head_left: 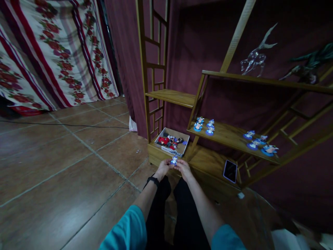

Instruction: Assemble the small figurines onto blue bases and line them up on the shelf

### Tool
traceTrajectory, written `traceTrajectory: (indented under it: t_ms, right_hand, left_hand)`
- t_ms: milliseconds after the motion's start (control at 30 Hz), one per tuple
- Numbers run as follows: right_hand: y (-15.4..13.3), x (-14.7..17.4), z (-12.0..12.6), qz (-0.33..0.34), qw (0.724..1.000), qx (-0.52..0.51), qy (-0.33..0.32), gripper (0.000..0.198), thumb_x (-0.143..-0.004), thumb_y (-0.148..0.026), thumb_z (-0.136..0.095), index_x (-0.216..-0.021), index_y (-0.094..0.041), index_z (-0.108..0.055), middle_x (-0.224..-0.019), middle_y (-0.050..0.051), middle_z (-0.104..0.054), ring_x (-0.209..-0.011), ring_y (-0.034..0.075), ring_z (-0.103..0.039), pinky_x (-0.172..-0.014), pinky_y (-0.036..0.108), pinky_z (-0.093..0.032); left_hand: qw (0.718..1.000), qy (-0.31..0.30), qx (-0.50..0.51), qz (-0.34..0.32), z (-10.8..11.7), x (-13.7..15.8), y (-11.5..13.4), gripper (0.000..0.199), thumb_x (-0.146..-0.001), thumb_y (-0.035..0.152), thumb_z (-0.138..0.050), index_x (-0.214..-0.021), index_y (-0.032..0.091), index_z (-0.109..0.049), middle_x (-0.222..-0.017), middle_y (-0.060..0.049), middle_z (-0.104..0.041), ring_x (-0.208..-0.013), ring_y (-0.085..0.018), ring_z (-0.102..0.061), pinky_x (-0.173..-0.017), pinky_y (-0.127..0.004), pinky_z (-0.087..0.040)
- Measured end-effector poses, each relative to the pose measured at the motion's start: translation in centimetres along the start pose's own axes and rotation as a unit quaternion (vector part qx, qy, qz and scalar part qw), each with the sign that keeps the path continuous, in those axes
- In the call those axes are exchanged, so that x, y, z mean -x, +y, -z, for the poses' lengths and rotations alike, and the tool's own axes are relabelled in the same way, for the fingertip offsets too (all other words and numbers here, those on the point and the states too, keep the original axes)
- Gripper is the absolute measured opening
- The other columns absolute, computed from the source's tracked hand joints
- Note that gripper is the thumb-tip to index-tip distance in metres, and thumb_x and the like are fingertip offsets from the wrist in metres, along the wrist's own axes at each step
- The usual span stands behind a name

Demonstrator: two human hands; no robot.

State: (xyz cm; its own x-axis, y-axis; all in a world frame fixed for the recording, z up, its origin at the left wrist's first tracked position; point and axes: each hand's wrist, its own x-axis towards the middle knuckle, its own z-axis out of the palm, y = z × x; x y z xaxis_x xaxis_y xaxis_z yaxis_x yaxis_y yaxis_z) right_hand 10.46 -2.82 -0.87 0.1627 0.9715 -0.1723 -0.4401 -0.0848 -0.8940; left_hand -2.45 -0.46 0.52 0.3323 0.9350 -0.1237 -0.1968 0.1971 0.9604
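Observation:
A small blue-and-white figurine [174,160] is held between both hands, just in front of the lowest shelf. My left hand [163,167] closes on its left side, and my right hand [183,168] grips it from the right. Right behind the hands, a shallow white box [185,150] holds several jumbled figures [170,141] in red, black and purple. Similar figurines stand on the middle shelf [223,134]: a group [210,130] at its left end and another group [253,144] toward the right.
A tablet or phone with a dark screen [230,171] lies on the lowest shelf [208,158]. Higher up stand a clear glass deer [255,60] and a dark green ornament [309,67]. A cable [65,124] crosses the tiled floor [65,166] at left, near a floral curtain [59,52].

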Motion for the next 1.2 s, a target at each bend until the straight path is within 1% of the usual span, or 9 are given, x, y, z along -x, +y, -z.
traceTrajectory:
  t_ms: [167, 333, 433, 533, 667, 833, 933, 1100, 1200]
  right_hand:
    - [-0.2, 0.2, 0.0, -0.005, 1.0, -0.001, -0.006, 0.025, -0.056, -0.029, -0.072, -0.075, -0.016, -0.062, -0.072, 0.003, -0.067, -0.065, 0.016, -0.063, -0.069, 0.033, -0.051]
    - [-0.7, 0.9, -0.1, 0.001, 0.999, -0.03, -0.041, 0.03, -0.057, -0.025, -0.071, -0.085, -0.017, -0.063, -0.086, 0.005, -0.068, -0.081, 0.018, -0.064, -0.08, 0.037, -0.048]
    - [-1.3, 1.3, -0.1, 0.002, 0.998, -0.034, -0.06, 0.033, -0.055, -0.023, -0.072, -0.087, -0.017, -0.064, -0.091, 0.005, -0.068, -0.088, 0.02, -0.063, -0.085, 0.038, -0.046]
    - [-1.8, 1.6, -0.2, 0.001, 0.998, -0.033, -0.06, 0.034, -0.055, -0.023, -0.073, -0.087, -0.017, -0.064, -0.091, 0.005, -0.068, -0.088, 0.019, -0.062, -0.087, 0.038, -0.045]
    - [-2.0, 1.6, -0.5, 0.011, 0.996, -0.019, -0.081, 0.035, -0.055, -0.023, -0.072, -0.088, -0.017, -0.064, -0.092, 0.005, -0.068, -0.088, 0.019, -0.062, -0.087, 0.035, -0.043]
    - [-1.8, 1.5, -0.6, 0.03, 0.994, -0.006, -0.109, 0.035, -0.057, -0.021, -0.069, -0.092, -0.018, -0.064, -0.095, 0.004, -0.068, -0.089, 0.018, -0.06, -0.088, 0.032, -0.042]
    - [-1.7, 1.2, -0.6, 0.028, 0.994, -0.005, -0.109, 0.035, -0.057, -0.022, -0.069, -0.092, -0.018, -0.065, -0.095, 0.004, -0.068, -0.09, 0.018, -0.06, -0.089, 0.032, -0.041]
    - [-1.5, 0.8, -0.5, 0.018, 0.996, -0.003, -0.09, 0.037, -0.055, -0.022, -0.071, -0.092, -0.019, -0.065, -0.096, 0.003, -0.068, -0.091, 0.019, -0.06, -0.089, 0.033, -0.041]
    - [-1.3, 0.6, -0.4, 0.02, 0.995, -0.005, -0.101, 0.037, -0.057, -0.022, -0.07, -0.094, -0.019, -0.065, -0.097, 0.004, -0.067, -0.091, 0.018, -0.06, -0.089, 0.032, -0.041]
  left_hand:
    - [1.0, 0.018, 0.024, -0.003, -0.2, 0.1, 0.1, 0.039, -0.047, 0.022, -0.078, -0.082, 0.011, -0.064, -0.066, -0.003, -0.063, -0.061, -0.012, -0.056, -0.062, -0.024, -0.043]
    - [0.999, 0.018, 0.047, -0.009, -0.5, 0.2, 0.4, 0.042, -0.049, 0.024, -0.077, -0.087, 0.01, -0.065, -0.068, -0.004, -0.064, -0.065, -0.013, -0.057, -0.067, -0.026, -0.044]
    - [0.999, 0.013, 0.043, -0.011, -0.5, 0.3, 0.6, 0.042, -0.05, 0.025, -0.077, -0.087, 0.01, -0.065, -0.069, -0.004, -0.064, -0.066, -0.013, -0.058, -0.069, -0.027, -0.044]
    - [0.999, -0.002, 0.035, -0.007, -0.5, 0.4, 0.8, 0.041, -0.05, 0.025, -0.077, -0.086, 0.01, -0.065, -0.071, -0.005, -0.065, -0.067, -0.014, -0.058, -0.07, -0.027, -0.044]
    - [0.999, -0.021, 0.032, 0.003, -0.4, 0.3, 0.9, 0.04, -0.05, 0.022, -0.077, -0.086, 0.01, -0.065, -0.071, -0.006, -0.065, -0.066, -0.013, -0.058, -0.071, -0.028, -0.044]
    - [1.0, 0.0, 0.029, -0.003, -0.2, 0.1, 0.7, 0.04, -0.048, 0.016, -0.077, -0.085, 0.01, -0.064, -0.072, -0.006, -0.064, -0.066, -0.013, -0.058, -0.07, -0.028, -0.044]
    - [1.0, -0.003, 0.03, -0.005, -0.1, -0.1, 0.6, 0.042, -0.049, 0.016, -0.076, -0.088, 0.01, -0.064, -0.072, -0.005, -0.065, -0.067, -0.013, -0.057, -0.07, -0.027, -0.044]
    - [0.999, -0.031, 0.019, 0.001, 0.2, -0.5, 0.7, 0.042, -0.05, 0.018, -0.076, -0.09, 0.01, -0.065, -0.072, -0.005, -0.065, -0.067, -0.012, -0.056, -0.07, -0.025, -0.042]
    - [0.999, -0.037, 0.016, 0.004, 0.3, -0.7, 0.5, 0.041, -0.051, 0.019, -0.076, -0.09, 0.01, -0.065, -0.072, -0.005, -0.065, -0.066, -0.012, -0.056, -0.068, -0.025, -0.042]
